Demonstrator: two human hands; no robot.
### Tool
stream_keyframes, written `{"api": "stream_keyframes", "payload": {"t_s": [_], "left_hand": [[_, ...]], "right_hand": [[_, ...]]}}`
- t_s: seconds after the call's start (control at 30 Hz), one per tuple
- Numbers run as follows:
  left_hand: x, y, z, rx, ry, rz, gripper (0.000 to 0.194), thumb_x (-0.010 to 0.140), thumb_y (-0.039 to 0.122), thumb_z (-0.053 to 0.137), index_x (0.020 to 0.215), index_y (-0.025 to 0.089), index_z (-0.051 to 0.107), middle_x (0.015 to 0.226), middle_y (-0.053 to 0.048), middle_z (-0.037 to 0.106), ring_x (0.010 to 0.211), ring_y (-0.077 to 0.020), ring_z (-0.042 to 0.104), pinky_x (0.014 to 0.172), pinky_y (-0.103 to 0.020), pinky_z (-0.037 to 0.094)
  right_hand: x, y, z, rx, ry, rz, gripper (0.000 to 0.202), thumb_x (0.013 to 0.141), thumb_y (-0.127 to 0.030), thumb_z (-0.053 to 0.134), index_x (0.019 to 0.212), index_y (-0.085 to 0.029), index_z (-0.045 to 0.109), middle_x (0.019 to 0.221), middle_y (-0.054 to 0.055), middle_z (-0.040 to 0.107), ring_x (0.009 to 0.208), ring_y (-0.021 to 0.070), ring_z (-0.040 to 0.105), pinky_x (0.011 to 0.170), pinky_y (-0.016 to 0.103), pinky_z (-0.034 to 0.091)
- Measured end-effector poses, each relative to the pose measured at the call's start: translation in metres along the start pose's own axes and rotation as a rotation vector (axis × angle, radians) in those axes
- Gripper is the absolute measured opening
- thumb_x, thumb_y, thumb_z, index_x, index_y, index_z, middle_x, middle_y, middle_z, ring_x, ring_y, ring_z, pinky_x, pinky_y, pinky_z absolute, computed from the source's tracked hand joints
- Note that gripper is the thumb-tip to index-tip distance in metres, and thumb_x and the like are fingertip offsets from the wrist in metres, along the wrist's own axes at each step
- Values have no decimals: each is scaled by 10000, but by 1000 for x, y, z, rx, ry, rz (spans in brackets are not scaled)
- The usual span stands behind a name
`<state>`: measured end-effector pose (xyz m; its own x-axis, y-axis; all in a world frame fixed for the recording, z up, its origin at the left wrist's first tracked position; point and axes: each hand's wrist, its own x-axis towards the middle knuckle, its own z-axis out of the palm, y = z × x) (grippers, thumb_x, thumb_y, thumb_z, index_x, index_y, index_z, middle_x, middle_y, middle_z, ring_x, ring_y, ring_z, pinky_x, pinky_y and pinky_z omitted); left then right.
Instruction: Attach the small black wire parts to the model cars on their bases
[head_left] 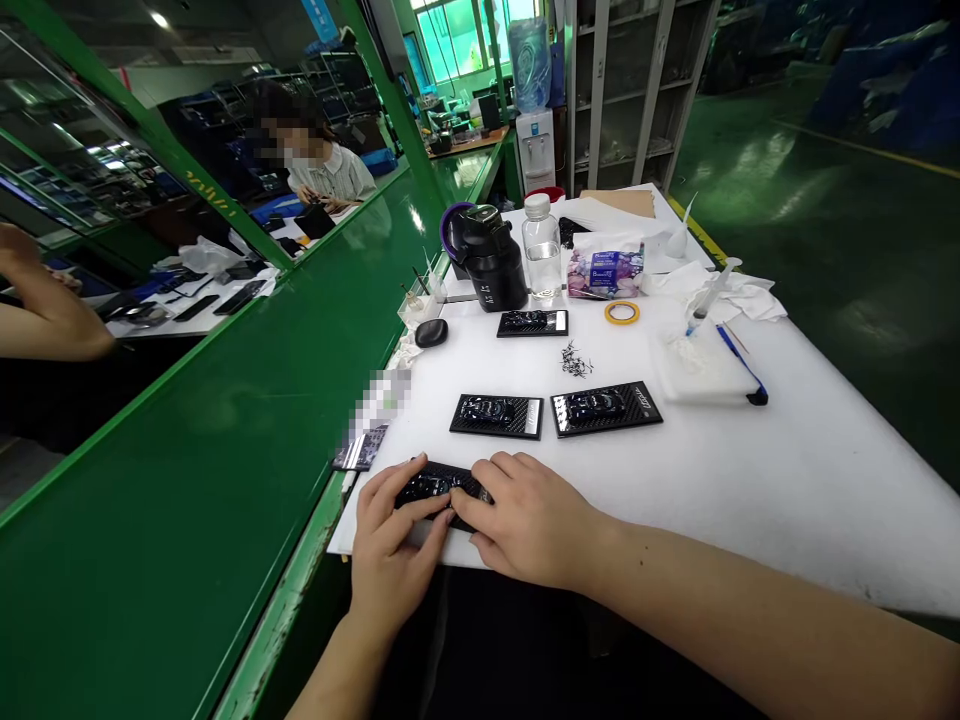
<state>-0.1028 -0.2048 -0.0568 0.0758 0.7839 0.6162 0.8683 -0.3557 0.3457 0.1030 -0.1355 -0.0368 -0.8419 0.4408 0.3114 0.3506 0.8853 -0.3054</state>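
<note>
Near the table's front left edge lies a black textured plate with a glossy dark model car [429, 484] on it. My left hand [397, 535] grips its left end, fingers over the far and near edges. My right hand [525, 515] holds the right end, its index finger touching the car's near side; its palm hides part of the plate. Beyond them lie two similar plates with cars, one at the middle [510, 416] and one to its right [637, 402]. A third such plate [556, 323] sits farther back, in front of the bottles.
A pile of small black pieces [574, 360] lies mid-table. Behind stand a black bottle [495, 265] and a clear bottle [542, 255]. A tape roll [622, 313], tissue pack [606, 270] and syringe [711, 296] are at the back right. A green partition [247, 430] borders the left.
</note>
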Motion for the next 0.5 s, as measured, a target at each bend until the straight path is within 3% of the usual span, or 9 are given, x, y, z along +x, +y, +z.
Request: {"api": "stream_keyframes", "payload": {"t_s": [0.17, 0.33, 0.43, 0.5], "left_hand": [[4, -3, -8, -293, -11, -394, 195, 890, 308, 669, 1078, 255, 661, 1417, -79, 519, 1331, -301, 479, 1100, -500, 403], [21, -15, -16, -523, -102, -650, 304, 853, 398, 684, 1096, 217, 657, 1406, -109, 562, 1349, -328, 480, 1104, -471, 417], [29, -21, -20, -543, -204, -740, 362, 854, 407, 662, 1157, 209, 645, 1401, -127, 578, 1316, -347, 516, 1068, -501, 448], [32, -21, -23, -486, -288, -695, 380, 866, 391, 640, 1208, 225, 625, 1416, -119, 566, 1324, -342, 510, 1085, -523, 431]], "right_hand": [[-1, 0, 0, -4, -4, 3, 381, 941, -307, 587, 1292, -162, 552, 1095, 100, 540, 955, 268, 472, 792, 388, 404], [-2, 0, 1, -26, -15, -19, 424, 945, -320, 591, 1325, -143, 531, 1139, 117, 536, 969, 279, 473, 802, 397, 413], [-2, 1, 0, -25, -23, -22, 433, 944, -315, 590, 1333, -137, 524, 1148, 123, 537, 973, 283, 475, 805, 401, 419], [-1, 1, -1, -25, -27, -23, 435, 943, -312, 593, 1333, -134, 524, 1142, 123, 540, 967, 282, 478, 799, 400, 423]]}}
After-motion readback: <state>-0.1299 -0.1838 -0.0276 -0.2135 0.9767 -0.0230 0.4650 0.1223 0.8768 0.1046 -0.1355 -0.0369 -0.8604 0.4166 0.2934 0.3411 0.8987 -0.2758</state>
